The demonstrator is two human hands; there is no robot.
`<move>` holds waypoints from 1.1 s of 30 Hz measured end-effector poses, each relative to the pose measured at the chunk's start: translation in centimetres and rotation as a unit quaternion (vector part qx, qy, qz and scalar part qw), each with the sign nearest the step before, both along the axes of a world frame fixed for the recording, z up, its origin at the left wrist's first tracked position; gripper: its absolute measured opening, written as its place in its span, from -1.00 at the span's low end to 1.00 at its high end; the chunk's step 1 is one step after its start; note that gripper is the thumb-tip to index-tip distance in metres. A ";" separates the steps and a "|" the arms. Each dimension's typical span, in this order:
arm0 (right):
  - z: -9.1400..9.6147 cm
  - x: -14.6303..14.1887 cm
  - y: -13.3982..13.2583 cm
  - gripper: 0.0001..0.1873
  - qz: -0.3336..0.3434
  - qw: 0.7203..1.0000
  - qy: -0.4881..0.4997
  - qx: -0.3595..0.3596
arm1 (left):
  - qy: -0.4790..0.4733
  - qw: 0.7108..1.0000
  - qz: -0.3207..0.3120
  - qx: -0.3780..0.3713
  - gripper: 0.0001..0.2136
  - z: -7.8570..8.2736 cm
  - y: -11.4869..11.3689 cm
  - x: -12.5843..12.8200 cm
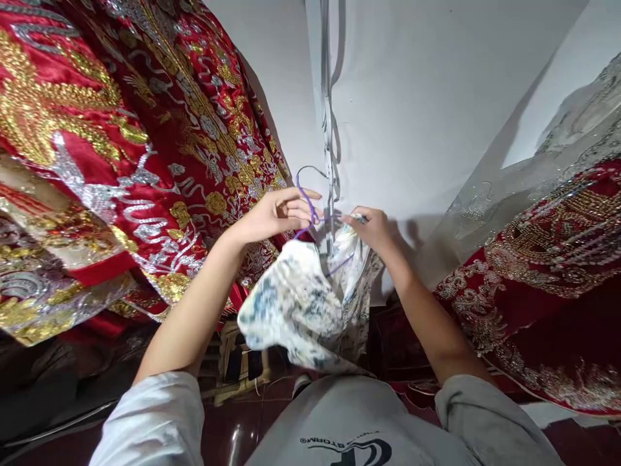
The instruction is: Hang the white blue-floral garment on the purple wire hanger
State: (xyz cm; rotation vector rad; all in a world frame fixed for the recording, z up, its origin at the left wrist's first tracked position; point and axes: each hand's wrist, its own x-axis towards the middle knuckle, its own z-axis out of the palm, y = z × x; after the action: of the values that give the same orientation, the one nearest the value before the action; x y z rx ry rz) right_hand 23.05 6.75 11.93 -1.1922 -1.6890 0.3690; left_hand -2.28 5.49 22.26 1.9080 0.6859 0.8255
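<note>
A purple wire hanger (305,193) is in front of me, its hook pointing up. My left hand (284,210) has its fingers curled at the neck of the hanger. From the hanger hangs a white garment (295,301) with a blue, grey and yellowish print, its near part slightly blurred. My right hand (371,228) pinches the garment's upper edge between thumb and fingers. A thin strip runs between the two hands; whether it is hanger wire or a strap I cannot tell. Another purple length of the hanger shows inside the garment's opening.
Red gowns (208,129) with gold and silver embroidery hang at the left. A beaded dark red gown (557,291) and sheer pale fabric hang at the right. A grey strap (328,110) runs down the white wall (412,97). A wooden stool (237,382) stands low at left.
</note>
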 end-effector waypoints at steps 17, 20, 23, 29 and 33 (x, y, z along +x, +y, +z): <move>4.5 2.5 4.2 -0.48 -0.248 0.960 -0.133 -0.007 | 0.075 0.898 0.253 0.352 -0.72 -4.5 6.7 1.5; 2.5 3.3 2.9 -0.51 -0.249 0.961 -0.119 0.016 | 0.075 0.883 0.279 0.371 -0.63 -6.3 6.9 1.3; 0.1 3.3 2.2 -0.68 -0.210 0.966 -0.130 0.074 | 0.033 0.845 0.389 0.365 -0.41 -10.5 6.3 1.1; -2.7 2.1 2.2 -0.69 -0.189 0.971 -0.096 0.113 | -0.086 0.863 0.457 0.195 -0.56 -22.1 3.5 5.4; -3.8 0.7 1.5 -0.51 -0.219 0.963 -0.097 0.122 | -0.167 0.878 0.446 0.057 -0.58 -24.8 5.0 8.0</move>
State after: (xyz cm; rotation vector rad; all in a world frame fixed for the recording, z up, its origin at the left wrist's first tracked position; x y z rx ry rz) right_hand 23.74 8.25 8.16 -1.4019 -1.5235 -0.2302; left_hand 5.73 10.51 -2.54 1.4294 1.3417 1.7476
